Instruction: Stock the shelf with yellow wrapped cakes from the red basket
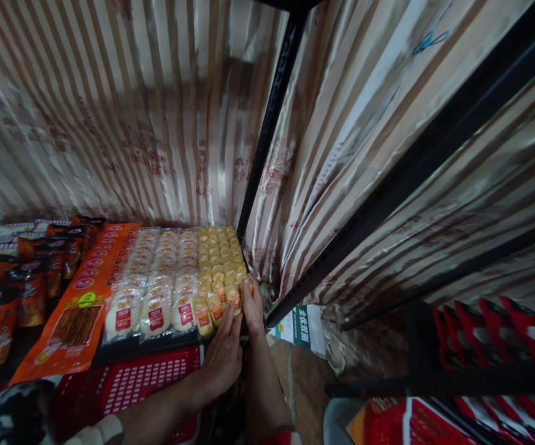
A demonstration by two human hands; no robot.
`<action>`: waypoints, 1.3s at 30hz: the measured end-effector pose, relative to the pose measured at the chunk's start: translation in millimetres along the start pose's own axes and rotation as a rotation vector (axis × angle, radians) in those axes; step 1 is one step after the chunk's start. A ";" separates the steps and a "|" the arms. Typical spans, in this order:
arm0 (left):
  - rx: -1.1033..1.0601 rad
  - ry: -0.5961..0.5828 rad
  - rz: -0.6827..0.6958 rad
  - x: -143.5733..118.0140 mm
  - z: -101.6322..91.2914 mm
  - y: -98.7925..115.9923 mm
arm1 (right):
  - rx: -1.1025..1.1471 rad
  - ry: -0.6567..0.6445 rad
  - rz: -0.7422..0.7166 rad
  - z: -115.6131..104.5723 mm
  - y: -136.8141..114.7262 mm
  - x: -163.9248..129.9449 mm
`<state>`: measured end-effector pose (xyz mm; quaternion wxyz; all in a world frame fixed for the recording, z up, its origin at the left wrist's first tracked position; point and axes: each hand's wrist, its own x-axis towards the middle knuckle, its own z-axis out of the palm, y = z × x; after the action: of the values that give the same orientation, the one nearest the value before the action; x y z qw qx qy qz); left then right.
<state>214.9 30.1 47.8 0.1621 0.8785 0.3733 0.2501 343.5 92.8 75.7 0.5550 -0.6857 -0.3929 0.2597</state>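
My left hand (225, 351) reaches in from the lower left. Its fingers are stretched out flat and touch the front of the small yellow wrapped snack packs (216, 272). My right hand (252, 304) lies along the right side of the same packs, fingers extended and close together, near the corner of the shelf. The yellow packs stand in tight rows, the front ones bearing red labels. Left of them are rows of clear-wrapped, round white cakes (154, 315) with red labels. Part of my right fingertips is dim and hard to make out.
An orange snack bag (89, 296) and darker orange pouches (31, 290) fill the left of the shelf. A red plastic basket (147, 380) sits below. Black metal posts (274, 117) rise before a striped curtain (179, 123). Red packs (494, 334) stand on another rack.
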 end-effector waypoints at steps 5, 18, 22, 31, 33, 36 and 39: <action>-0.043 -0.160 -0.102 7.3 -12.4 6.6 | 0.000 0.019 -0.051 0.8 1.6 1.1; 0.083 -0.208 -0.076 19.2 -24.8 14.9 | -0.005 0.027 -0.064 2.2 4.3 1.2; 0.139 -0.143 -0.068 19.6 -19.4 12.8 | -0.004 0.005 -0.062 2.1 7.9 2.6; 0.191 -0.050 0.006 17.6 -13.3 7.9 | 0.019 -0.051 -0.085 2.7 10.7 1.0; 0.190 -0.005 0.055 12.9 -14.7 6.1 | 0.015 -0.039 -0.097 3.6 11.0 0.9; 0.187 0.108 0.177 -1.8 -17.4 2.2 | -0.017 -0.019 -0.122 4.5 10.9 0.4; 0.203 0.139 0.225 -21.4 -23.3 -1.5 | -0.074 0.008 -0.143 5.0 10.7 -0.3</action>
<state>188.3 17.7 59.5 0.0175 0.9071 0.3064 0.2881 342.1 94.5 64.1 0.5482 -0.6768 -0.4480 0.2018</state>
